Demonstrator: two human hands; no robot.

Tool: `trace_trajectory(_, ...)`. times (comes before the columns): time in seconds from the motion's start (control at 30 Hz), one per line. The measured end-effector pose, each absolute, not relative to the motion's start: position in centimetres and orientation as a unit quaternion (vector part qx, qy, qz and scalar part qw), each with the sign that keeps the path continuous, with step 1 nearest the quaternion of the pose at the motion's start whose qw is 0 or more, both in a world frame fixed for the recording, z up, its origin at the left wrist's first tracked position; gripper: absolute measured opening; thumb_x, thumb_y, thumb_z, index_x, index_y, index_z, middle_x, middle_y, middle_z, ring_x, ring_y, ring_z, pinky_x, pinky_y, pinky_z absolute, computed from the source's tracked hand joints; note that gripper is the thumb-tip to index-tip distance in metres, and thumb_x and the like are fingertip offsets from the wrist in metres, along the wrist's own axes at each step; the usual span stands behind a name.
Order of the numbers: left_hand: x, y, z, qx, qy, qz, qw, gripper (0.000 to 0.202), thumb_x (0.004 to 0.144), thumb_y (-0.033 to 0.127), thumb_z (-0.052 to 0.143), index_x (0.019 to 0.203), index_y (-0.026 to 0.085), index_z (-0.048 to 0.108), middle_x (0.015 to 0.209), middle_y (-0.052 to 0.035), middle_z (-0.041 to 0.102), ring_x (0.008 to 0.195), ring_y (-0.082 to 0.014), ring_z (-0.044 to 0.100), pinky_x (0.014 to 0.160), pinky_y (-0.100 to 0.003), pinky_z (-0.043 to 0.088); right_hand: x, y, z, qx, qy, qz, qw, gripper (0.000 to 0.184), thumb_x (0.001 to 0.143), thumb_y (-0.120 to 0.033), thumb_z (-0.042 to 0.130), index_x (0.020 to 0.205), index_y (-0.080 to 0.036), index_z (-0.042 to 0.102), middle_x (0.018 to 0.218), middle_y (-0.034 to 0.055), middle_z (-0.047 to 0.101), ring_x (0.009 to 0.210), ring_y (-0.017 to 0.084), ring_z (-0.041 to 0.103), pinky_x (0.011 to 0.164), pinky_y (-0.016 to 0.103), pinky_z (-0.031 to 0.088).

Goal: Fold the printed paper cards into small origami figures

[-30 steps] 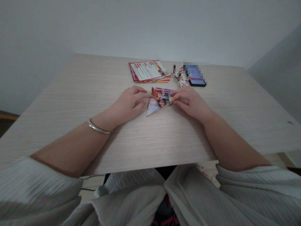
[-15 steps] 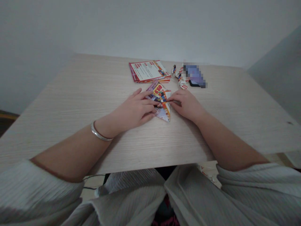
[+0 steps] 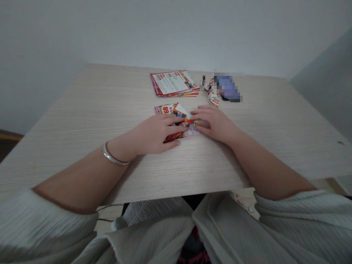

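A colourful printed flyer (image 3: 176,136), partly folded, lies on the table between my hands. A white flap and yellow-red print with the digits "89" show at its far side. My left hand (image 3: 158,132) rests flat on it, fingers stretched and apart, covering its left and middle part. From the right, my right hand (image 3: 216,120) reaches over the flyer's right end with fingers apart and slightly bent, the tips touching the paper. Those fingers hide part of the right edge.
Behind the flyer lies a stack of similar flyers (image 3: 172,83). To its right are crumpled or folded paper pieces (image 3: 210,91) next to a phone (image 3: 228,88), partly pixelated. The pale wooden table (image 3: 68,106) meets a wall at the back.
The flyer has turned and now lies lower and wider, its printed digits shifted left. My right hand's fingers have spread from a pinch at the edge to resting on the paper.
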State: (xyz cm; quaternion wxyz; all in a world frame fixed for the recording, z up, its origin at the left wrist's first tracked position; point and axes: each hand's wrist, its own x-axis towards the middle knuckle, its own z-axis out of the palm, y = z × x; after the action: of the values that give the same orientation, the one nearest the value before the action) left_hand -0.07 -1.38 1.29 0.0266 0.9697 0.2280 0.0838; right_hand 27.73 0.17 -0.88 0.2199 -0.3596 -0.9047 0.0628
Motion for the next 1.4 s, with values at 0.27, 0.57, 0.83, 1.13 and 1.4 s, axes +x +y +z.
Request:
trace_trajectory(0.27, 0.7, -2.8, 2.6, 0.947, 0.319, 0.032, -0.035, 0.052, 0.102, 0.050, 0.047, 0.140, 0.023, 0.071, 0.141, -0.0155, 0.070, 0.123, -0.0388, 0.067, 0.105, -0.056, 0.049, 27.7, 0.0, -0.6, -0.315, -0.917, 0.099, 0.223, 0.016, 0.095, -0.030, 0.073, 0.107, -0.024, 0.081, 0.112, 0.0075, 0.082, 0.108, 0.027, 0.072, 0.103, 0.046, 0.052)
trace_trajectory(0.57, 0.7, -3.0, 3.6, 0.952, 0.304, 0.008, -0.039, 0.039, 0.097, 0.038, 0.050, 0.119, 0.022, 0.077, 0.115, -0.0111, 0.080, 0.104, -0.0311, 0.074, 0.099, -0.047, 0.051, 27.4, -0.6, 0.5, -0.363, -0.918, 0.047, 0.150, 0.017, 0.096, -0.023, 0.065, 0.097, -0.020, 0.082, 0.105, 0.0104, 0.084, 0.096, 0.027, 0.075, 0.092, 0.041, 0.052)
trace_trajectory(0.83, 1.1, -2.9, 4.6, 0.913, 0.399, -0.040, -0.077, 0.047, 0.106, 0.044, 0.036, 0.105, 0.020, 0.076, 0.098, -0.0118, 0.079, 0.087, -0.0278, 0.075, 0.080, -0.037, 0.052, 27.8, -0.8, 0.4, -0.370, -0.914, 0.054, 0.157, 0.017, 0.094, -0.019, 0.064, 0.096, -0.021, 0.081, 0.106, 0.0091, 0.084, 0.098, 0.027, 0.074, 0.090, 0.040, 0.053)
trace_trajectory(1.13, 0.5, -2.0, 3.4, 0.869, 0.491, 0.065, -0.023, 0.037, 0.108, 0.042, 0.038, 0.115, 0.020, 0.068, 0.084, -0.0085, 0.075, 0.069, -0.0252, 0.069, 0.064, -0.034, 0.046, 27.6, -1.1, 0.0, -0.370, -0.911, 0.070, 0.168, 0.018, 0.093, -0.018, 0.063, 0.093, -0.023, 0.081, 0.107, 0.0074, 0.083, 0.100, 0.027, 0.075, 0.093, 0.041, 0.056)
trace_trajectory(1.4, 0.7, -1.1, 2.6, 0.843, 0.527, 0.102, -0.009, 0.030, 0.106, 0.033, 0.045, 0.103, 0.016, 0.070, 0.100, -0.0131, 0.075, 0.088, -0.0262, 0.071, 0.077, -0.036, 0.054, 26.8, -2.2, 0.1, -0.433, -0.881, 0.074, 0.175, 0.032, 0.094, -0.019, 0.062, 0.124, -0.024, 0.072, 0.112, 0.0059, 0.083, 0.098, 0.026, 0.078, 0.084, 0.036, 0.055)
